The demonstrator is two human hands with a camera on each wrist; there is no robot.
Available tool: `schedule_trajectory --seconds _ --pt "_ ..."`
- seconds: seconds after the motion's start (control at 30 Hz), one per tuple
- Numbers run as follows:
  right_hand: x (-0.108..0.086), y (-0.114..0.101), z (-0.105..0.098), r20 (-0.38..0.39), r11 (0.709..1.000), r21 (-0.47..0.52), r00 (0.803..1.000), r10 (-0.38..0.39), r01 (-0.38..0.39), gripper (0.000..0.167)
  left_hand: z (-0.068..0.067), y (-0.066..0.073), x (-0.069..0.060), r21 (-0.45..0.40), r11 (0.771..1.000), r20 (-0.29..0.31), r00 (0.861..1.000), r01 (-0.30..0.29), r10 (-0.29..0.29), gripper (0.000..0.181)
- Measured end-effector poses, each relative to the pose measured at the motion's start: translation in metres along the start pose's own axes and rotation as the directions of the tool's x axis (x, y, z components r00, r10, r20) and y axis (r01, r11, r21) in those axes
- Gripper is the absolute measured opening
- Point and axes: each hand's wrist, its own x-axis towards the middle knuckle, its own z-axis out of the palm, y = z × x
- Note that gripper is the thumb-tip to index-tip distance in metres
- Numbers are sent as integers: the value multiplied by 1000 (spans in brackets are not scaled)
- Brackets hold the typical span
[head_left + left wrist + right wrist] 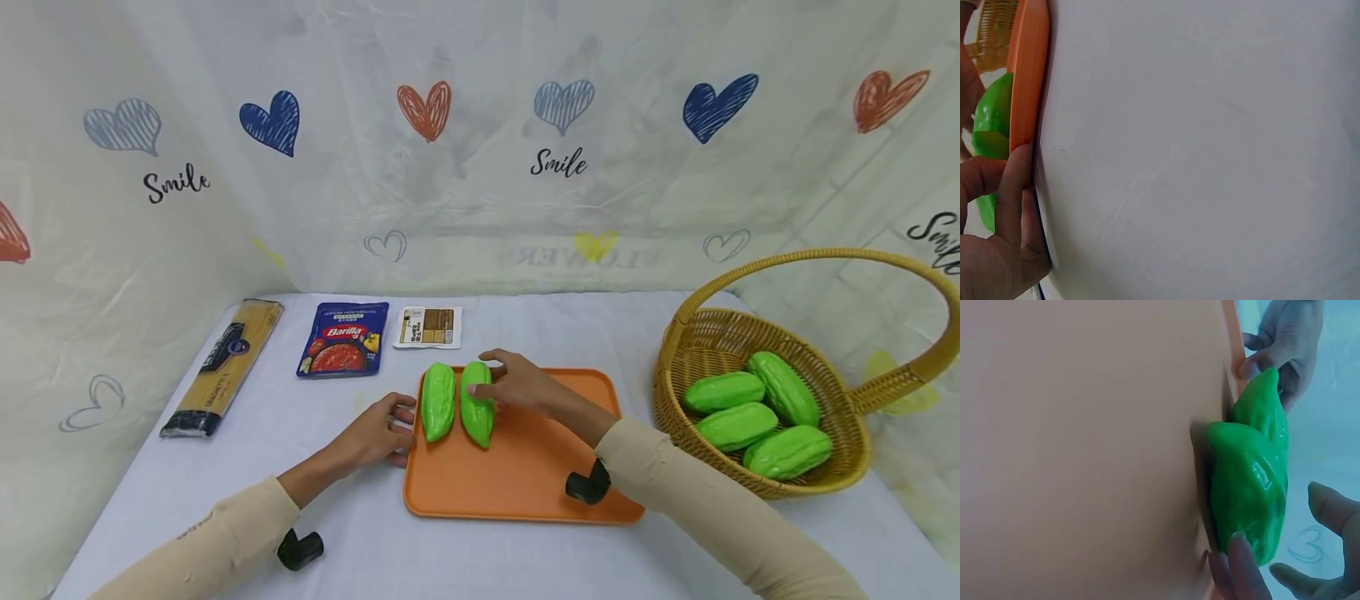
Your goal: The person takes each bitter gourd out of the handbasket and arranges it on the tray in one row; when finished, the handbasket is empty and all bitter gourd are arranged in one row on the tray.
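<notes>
Two green, ridged, gourd-like vegetables lie side by side on the left part of an orange tray. My right hand is over the right-hand vegetable. A fingertip overlaps its end in the right wrist view, while the thumb stands apart from it. My left hand holds the tray's left edge with bent fingers, next to the left-hand vegetable. The left wrist view has fingertips against the tray's rim.
On the right stands a wicker basket with a tall handle, holding several more green vegetables. Behind and left of the tray lie a spaghetti pack, a blue Barilla pouch and a small white-and-brown packet. A printed curtain hangs behind.
</notes>
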Motion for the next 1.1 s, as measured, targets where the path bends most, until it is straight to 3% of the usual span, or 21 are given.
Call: schedule_trajectory --seconds 0.37,0.63,0.9,1.1 --pt "-22 1 -15 -1 999 -37 1000 30 -30 74 1 1 -2 5 1000 2 1000 -9 9 62" --pt "-49 6 -36 48 997 -62 998 -35 38 70 1 1 -2 1 1000 -5 1000 -8 8 61" --pt "-79 14 -63 64 994 -96 997 -41 47 68 1 0 -2 -8 1000 -5 1000 -10 10 61" --pt "-106 21 -85 76 990 -112 994 -74 83 65 0 -1 -2 -17 999 9 999 -42 42 63"
